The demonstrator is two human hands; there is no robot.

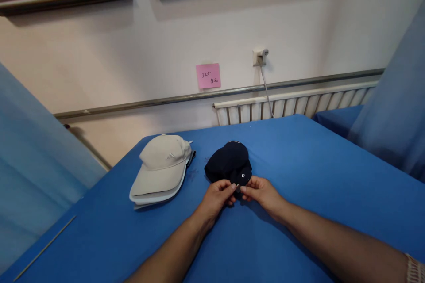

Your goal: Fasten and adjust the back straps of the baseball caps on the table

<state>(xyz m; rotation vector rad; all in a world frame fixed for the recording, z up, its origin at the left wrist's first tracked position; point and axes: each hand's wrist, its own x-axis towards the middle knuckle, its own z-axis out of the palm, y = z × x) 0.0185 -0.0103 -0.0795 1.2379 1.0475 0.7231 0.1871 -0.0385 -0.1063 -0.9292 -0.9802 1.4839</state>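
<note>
A dark navy cap (226, 162) lies on the blue-covered table, with a small white logo on the part nearest me. At its near edge, a small metallic piece, perhaps a strap buckle (238, 188), shows between my fingertips. My left hand (217, 196) pinches the near edge of the cap from the left. From the right, my right hand (264, 193) pinches the same spot, thumb and fingers pressed together. The fingers partly cover the strap area. To the left sits a stack of caps (162, 163), a beige one with a small embroidered logo on top.
The blue table (318, 230) reaches toward a white radiator (285, 105) and a metal rail (159, 101) along the wall. Blue curtains hang on both sides. A thin stick (44, 247) lies at the left edge. A pink note (208, 76) and a plugged-in socket (259, 58) are on the wall.
</note>
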